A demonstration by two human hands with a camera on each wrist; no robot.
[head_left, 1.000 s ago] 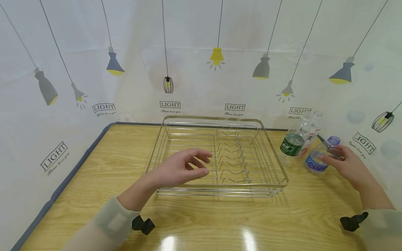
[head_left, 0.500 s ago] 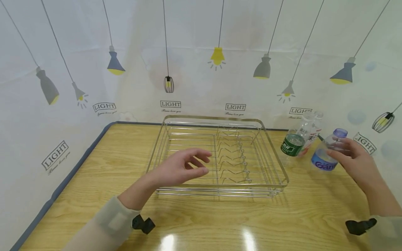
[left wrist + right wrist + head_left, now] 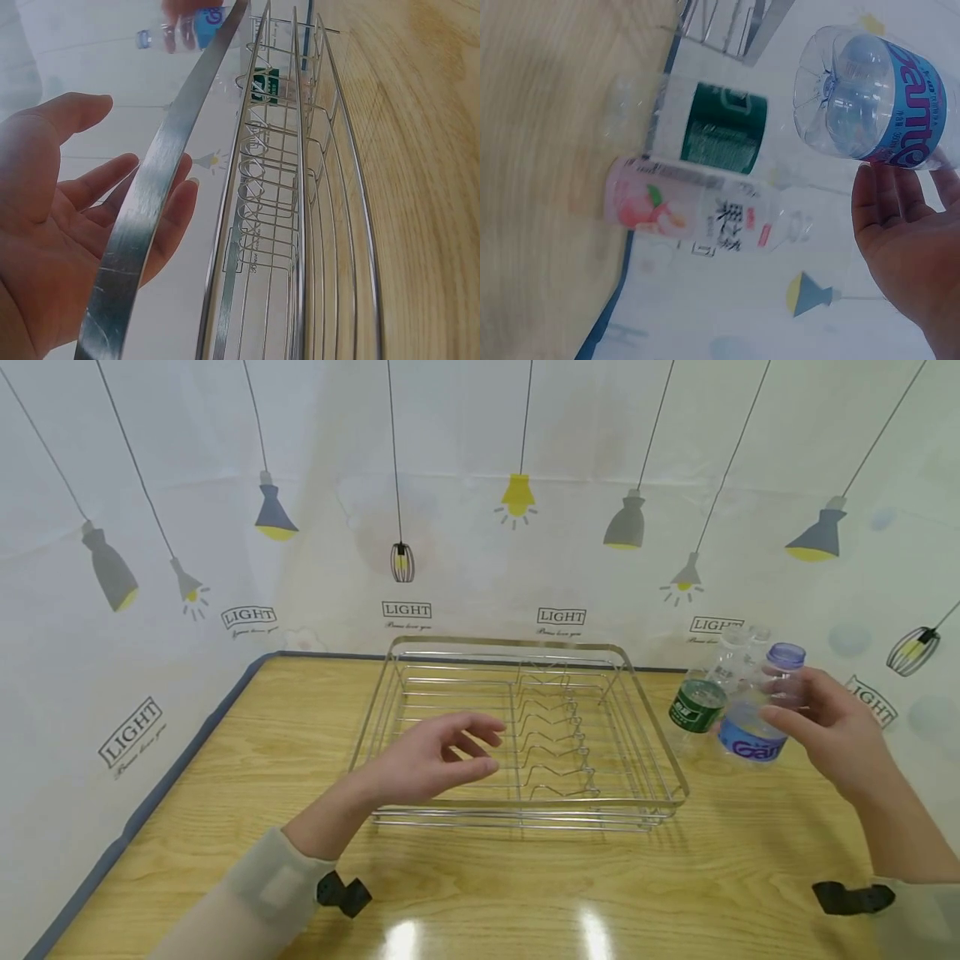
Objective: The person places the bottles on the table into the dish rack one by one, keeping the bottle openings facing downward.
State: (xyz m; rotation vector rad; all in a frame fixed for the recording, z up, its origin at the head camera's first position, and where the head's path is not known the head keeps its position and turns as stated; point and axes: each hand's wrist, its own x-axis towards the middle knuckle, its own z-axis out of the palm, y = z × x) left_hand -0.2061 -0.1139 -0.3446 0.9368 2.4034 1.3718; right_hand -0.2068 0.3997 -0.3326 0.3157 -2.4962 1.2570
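Gripping side: the right hand [image 3: 843, 735] holds the blue-labelled bottle [image 3: 752, 741] by its clear upper part, thumb on the near side and fingers behind, above the label.
Blue-labelled bottle: raised off the desk [image 3: 247, 760], leaning slightly, to the right of the wire rack [image 3: 525, 804]; its base hangs free in the right wrist view.
Left hand [image 3: 431, 760]: over the near left part of the rack, fingers loosely bent, thumb well apart, a wide gap holding nothing; whether it touches the rim I cannot tell.
Standing bottles: the green-labelled bottle [image 3: 697, 706] and the pink-labelled bottle [image 3: 679, 202] stand upright side by side on the desk, near the held one.
Knock risk: a low sideways swing of the held base could tip either neighbour, as both look light.
Slip risk: thin, smooth plastic held high could buckle or pivot, since nothing steadies the lower end.
Rim risk: carried low toward the rack, the base could catch the raised rim.
Crossing risk: the left hand could get in the way over the rack.
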